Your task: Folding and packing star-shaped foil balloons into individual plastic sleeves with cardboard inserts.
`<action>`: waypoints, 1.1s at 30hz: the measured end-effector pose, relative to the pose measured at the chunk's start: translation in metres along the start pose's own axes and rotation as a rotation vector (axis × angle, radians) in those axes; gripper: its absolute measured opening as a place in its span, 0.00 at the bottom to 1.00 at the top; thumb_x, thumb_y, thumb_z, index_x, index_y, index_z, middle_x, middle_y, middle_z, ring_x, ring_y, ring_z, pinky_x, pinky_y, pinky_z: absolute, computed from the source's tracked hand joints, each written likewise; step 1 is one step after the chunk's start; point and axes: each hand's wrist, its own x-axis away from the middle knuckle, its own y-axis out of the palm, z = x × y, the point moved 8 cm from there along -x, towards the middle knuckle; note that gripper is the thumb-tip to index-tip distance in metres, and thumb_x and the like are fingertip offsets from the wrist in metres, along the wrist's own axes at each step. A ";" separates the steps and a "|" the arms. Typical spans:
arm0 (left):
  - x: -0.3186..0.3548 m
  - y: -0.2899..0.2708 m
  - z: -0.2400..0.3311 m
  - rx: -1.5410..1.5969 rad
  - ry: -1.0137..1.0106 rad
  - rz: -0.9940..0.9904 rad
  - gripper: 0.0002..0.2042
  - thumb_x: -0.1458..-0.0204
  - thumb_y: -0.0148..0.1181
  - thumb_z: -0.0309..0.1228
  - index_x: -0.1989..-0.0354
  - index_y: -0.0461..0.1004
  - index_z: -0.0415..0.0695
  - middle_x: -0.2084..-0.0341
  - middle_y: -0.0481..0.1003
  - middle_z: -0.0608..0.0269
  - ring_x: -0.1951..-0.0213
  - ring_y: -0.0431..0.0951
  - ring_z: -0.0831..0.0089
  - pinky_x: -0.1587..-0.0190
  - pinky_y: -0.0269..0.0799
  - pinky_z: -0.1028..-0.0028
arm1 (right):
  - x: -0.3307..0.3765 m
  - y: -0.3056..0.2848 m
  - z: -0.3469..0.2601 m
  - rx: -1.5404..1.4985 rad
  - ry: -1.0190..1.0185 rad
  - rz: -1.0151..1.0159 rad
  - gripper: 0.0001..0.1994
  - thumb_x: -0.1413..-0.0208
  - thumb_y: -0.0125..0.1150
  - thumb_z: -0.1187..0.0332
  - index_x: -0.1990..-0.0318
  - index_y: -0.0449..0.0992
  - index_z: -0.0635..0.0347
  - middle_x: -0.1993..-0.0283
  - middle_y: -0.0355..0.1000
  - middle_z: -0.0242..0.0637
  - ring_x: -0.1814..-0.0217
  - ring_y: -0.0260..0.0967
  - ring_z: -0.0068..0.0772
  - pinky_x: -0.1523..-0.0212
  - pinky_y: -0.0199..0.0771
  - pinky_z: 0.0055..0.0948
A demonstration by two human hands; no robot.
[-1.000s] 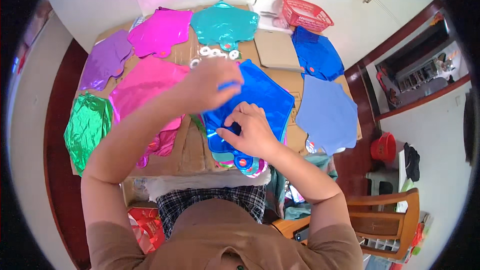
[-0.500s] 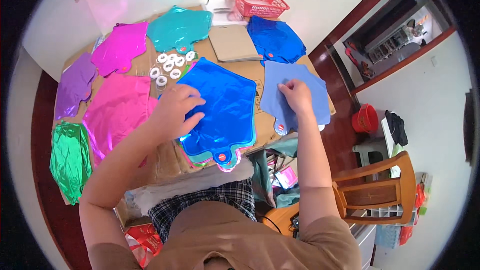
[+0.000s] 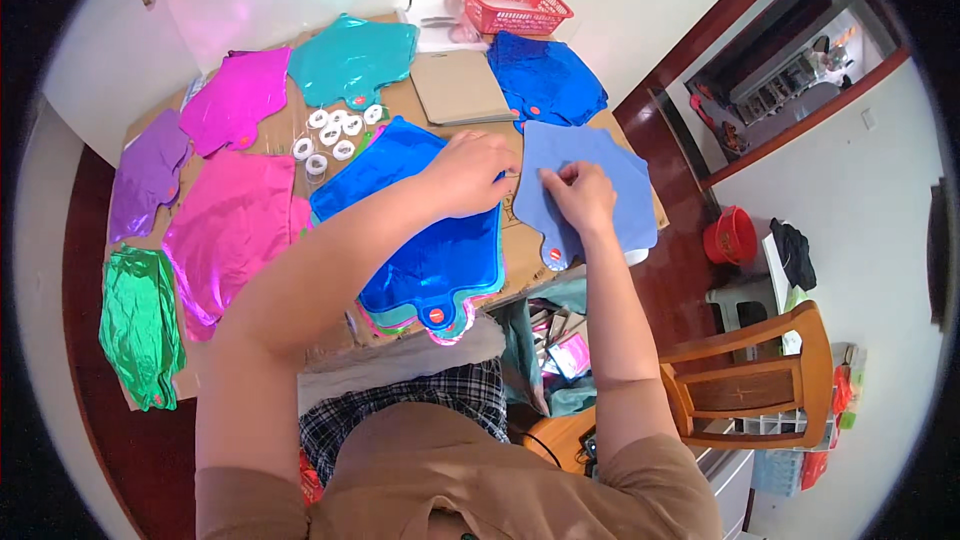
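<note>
My right hand (image 3: 582,198) rests on a stack of flat, matte light blue foil balloons (image 3: 630,175) at the right of the table, thumb and fingers pinched together at the top one. Across the middle, my left hand (image 3: 470,175) hovers over the upper right part of a shiny dark blue foil balloon (image 3: 435,260). Its fingers are bent and a little apart, with nothing seen between them, and point toward the light blue stack. Green and pink edges stick out from under the dark blue balloon, whose tab with a red dot faces me.
Around the cardboard-covered table (image 3: 510,250) lie pink (image 3: 235,225), green (image 3: 140,315), purple (image 3: 150,165), magenta (image 3: 235,100), teal (image 3: 355,60) and blue (image 3: 550,80) foil balloons. White ribbon rolls (image 3: 335,130), a brown cardboard sheet (image 3: 460,90) and a red basket (image 3: 515,8) stand behind. A wooden chair (image 3: 750,375) is at right.
My left hand has moved right across the dark blue balloon, from its left side to its upper right edge. My right hand has shifted slightly left on the light blue stack.
</note>
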 end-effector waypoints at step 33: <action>-0.034 -0.012 0.042 0.431 0.080 0.275 0.12 0.47 0.60 0.38 0.61 0.76 0.43 0.64 0.74 0.64 0.55 0.71 0.72 0.49 0.65 0.68 | 0.020 -0.172 0.031 -0.961 -0.252 0.419 0.06 0.47 0.65 0.68 0.72 0.75 0.58 0.74 0.70 0.31 0.73 0.66 0.26 0.70 0.64 0.19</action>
